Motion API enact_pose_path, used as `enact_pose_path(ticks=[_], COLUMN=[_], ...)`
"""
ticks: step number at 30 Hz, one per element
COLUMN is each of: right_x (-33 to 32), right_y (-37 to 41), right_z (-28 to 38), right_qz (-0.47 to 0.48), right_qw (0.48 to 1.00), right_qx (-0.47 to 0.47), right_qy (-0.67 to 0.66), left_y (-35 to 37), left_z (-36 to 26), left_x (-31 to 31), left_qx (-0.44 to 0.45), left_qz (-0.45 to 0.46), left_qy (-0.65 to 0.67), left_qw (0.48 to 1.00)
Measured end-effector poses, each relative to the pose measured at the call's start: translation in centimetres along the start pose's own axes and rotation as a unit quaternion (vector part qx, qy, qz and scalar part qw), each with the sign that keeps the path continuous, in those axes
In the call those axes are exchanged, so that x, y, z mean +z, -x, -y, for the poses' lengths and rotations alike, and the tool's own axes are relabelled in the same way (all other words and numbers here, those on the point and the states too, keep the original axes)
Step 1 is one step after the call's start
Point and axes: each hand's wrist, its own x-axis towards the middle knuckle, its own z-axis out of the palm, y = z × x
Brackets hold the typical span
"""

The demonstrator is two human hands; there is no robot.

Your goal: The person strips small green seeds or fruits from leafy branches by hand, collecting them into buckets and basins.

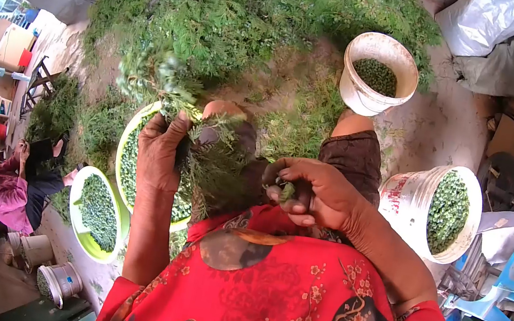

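My left hand pinches a leafy green conifer sprig, its fronds spreading above and to the right of the fingers. The top of the sprig is blurred. In front of my chest, my right hand is curled with a few small green cones at its fingertips. Behind the left hand and forearm stands a lime-rimmed tub of green cones, partly hidden. Beside it on the left is another lime-green tub holding more cones.
A large heap of cut branches covers the floor ahead. One white bucket with cones stands by my knee; a fuller one is at right. A blue plastic chair lies beyond. Another person sits at far left near several buckets.
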Motion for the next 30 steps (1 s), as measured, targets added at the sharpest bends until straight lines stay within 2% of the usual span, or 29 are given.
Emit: enact_pose_path(ticks=[3,5,7,11,13,14,16,18,19,23,25,26,28,30], right_x=[-1.3,-1.3,-0.9,1.6,1.7,2.1,2.6,2.4,2.0,-2.8,-5.2,-5.9,-6.3,-7.1], right_y=[-0.5,-0.7,-1.1,-1.3,-1.4,-1.6,-2.1,-2.1,-2.0,0.3,2.1,2.6,2.6,2.3], right_z=[-0.1,0.1,0.0,0.7,1.1,1.1,1.1,1.5,1.6,4.0,5.1,5.0,4.4,4.1], right_qz=[0.014,0.019,-0.026,-0.075,0.022,0.021,-0.035,-0.052,-0.071,-0.157,-0.143,-0.153,-0.190,-0.221], right_qw=[0.999,0.999,0.997,0.988,0.986,0.986,0.954,0.942,0.928,0.910,0.909,0.911,0.910,0.910], right_qx=[-0.009,-0.010,-0.068,-0.134,-0.163,-0.163,-0.230,-0.249,-0.266,-0.384,-0.392,-0.382,-0.367,-0.349], right_qy=[-0.034,-0.042,0.036,-0.016,-0.017,-0.017,0.188,0.219,0.249,0.010,-0.007,-0.013,-0.028,-0.036], left_y=[0.2,0.1,0.5,1.4,1.4,1.4,1.5,1.8,1.5,0.2,-0.5,-0.2,-1.1,-1.6], left_z=[-0.3,0.2,0.4,0.5,0.9,1.0,0.8,0.7,0.6,0.8,0.2,0.1,0.9,1.4], left_x=[0.9,0.4,0.6,2.2,1.9,1.6,1.7,2.5,1.7,-2.1,-3.2,-3.0,-4.6,-4.8], left_qx=[-0.042,-0.037,-0.049,-0.041,-0.033,-0.025,-0.007,0.047,0.008,0.043,0.018,0.001,-0.007,-0.015], left_qz=[0.023,0.046,0.080,0.065,0.082,0.092,0.101,0.106,0.109,0.063,0.032,-0.029,-0.013,-0.014], left_qy=[0.035,0.035,0.039,-0.015,-0.010,-0.005,-0.045,-0.055,-0.067,-0.100,-0.130,-0.135,-0.080,-0.081], left_qw=[0.998,0.998,0.995,0.997,0.996,0.995,0.994,0.992,0.992,0.992,0.991,0.990,0.997,0.996])
